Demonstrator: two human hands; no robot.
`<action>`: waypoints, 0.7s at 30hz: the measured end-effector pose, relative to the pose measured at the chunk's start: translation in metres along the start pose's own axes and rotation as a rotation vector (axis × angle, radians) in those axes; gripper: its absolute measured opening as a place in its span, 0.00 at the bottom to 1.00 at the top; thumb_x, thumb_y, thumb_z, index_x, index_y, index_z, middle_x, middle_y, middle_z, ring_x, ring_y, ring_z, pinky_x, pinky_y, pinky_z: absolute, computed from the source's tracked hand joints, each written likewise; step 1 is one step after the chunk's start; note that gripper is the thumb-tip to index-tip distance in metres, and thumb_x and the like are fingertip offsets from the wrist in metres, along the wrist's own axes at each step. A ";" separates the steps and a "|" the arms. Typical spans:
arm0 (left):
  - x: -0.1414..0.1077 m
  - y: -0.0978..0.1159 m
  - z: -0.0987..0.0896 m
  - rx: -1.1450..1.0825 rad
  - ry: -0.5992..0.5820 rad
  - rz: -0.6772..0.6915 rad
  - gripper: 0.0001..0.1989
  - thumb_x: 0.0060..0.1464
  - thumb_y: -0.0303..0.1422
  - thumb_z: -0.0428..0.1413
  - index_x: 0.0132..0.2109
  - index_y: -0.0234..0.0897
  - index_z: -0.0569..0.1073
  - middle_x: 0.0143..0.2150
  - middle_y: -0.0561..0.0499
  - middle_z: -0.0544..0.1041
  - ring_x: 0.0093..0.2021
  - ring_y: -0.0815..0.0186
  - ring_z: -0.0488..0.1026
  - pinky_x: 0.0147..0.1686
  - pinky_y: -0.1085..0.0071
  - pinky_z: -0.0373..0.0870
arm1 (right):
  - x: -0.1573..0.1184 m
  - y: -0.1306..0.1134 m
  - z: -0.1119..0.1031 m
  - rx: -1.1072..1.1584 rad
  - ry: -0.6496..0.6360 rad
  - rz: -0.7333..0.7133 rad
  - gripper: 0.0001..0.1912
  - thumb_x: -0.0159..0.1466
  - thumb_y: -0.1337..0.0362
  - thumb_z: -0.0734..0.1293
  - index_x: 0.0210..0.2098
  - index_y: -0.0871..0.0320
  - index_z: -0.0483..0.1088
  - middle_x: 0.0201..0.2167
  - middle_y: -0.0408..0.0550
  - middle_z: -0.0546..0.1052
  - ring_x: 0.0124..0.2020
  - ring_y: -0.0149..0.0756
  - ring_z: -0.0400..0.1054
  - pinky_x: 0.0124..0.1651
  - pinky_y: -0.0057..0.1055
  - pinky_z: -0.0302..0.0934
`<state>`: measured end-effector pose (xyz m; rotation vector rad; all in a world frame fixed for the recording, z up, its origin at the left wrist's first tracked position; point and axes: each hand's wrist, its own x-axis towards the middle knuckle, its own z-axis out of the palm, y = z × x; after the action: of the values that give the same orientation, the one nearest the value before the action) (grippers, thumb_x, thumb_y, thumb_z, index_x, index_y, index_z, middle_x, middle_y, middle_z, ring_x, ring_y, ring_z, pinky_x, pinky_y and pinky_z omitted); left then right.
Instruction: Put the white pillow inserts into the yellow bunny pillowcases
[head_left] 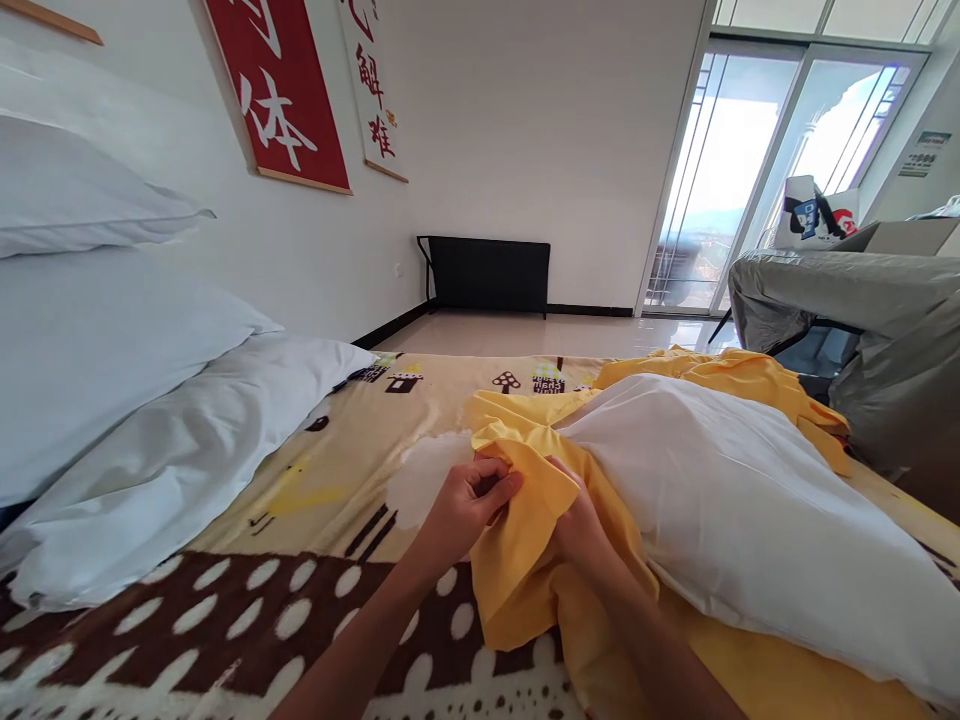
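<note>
A yellow pillowcase (517, 570) lies bunched in front of me, its loose edge raised between my hands. The thumb and fingers of my left hand (469, 505) are closed on that edge from the left side. My right hand (579, 520) grips the same cloth from the right, and its fingertips are partly hidden behind a fold. One end of a white pillow (750, 500) meets the yellow fabric just beyond my right hand. The rest of the pillow stretches to the right, over more yellow cloth.
Several white pillows (127, 360) are piled on the left of the patterned blanket (315, 500). More yellow cloth (720, 370) lies behind the white pillow. At the right stands grey-covered furniture (885, 320). A black folded panel (491, 275) leans by the far wall.
</note>
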<state>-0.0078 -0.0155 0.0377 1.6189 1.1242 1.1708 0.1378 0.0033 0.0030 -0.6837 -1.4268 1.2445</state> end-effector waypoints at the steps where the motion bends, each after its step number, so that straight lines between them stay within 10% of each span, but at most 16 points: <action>1: 0.001 -0.002 -0.001 0.005 0.013 0.006 0.20 0.50 0.45 0.56 0.22 0.35 0.61 0.20 0.58 0.56 0.22 0.74 0.54 0.21 0.76 0.52 | -0.001 -0.003 0.001 0.022 -0.039 0.006 0.07 0.55 0.58 0.65 0.29 0.55 0.65 0.25 0.41 0.67 0.27 0.31 0.59 0.31 0.28 0.57; 14: 0.002 -0.004 -0.003 0.009 0.130 0.007 0.18 0.50 0.45 0.56 0.24 0.36 0.63 0.19 0.59 0.59 0.19 0.74 0.55 0.18 0.77 0.52 | 0.000 -0.002 0.009 0.319 0.061 0.145 0.12 0.48 0.59 0.73 0.27 0.60 0.71 0.21 0.41 0.69 0.22 0.28 0.59 0.27 0.26 0.54; 21: -0.009 0.006 -0.003 0.450 0.351 0.315 0.06 0.56 0.35 0.51 0.34 0.38 0.65 0.29 0.55 0.68 0.25 0.72 0.64 0.27 0.76 0.62 | 0.003 0.005 -0.001 0.336 0.158 0.167 0.09 0.47 0.61 0.72 0.25 0.60 0.74 0.17 0.40 0.67 0.19 0.25 0.53 0.24 0.25 0.51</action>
<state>-0.0107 -0.0254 0.0416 2.0399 1.4713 1.5286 0.1365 0.0076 -0.0005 -0.6613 -1.0163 1.4831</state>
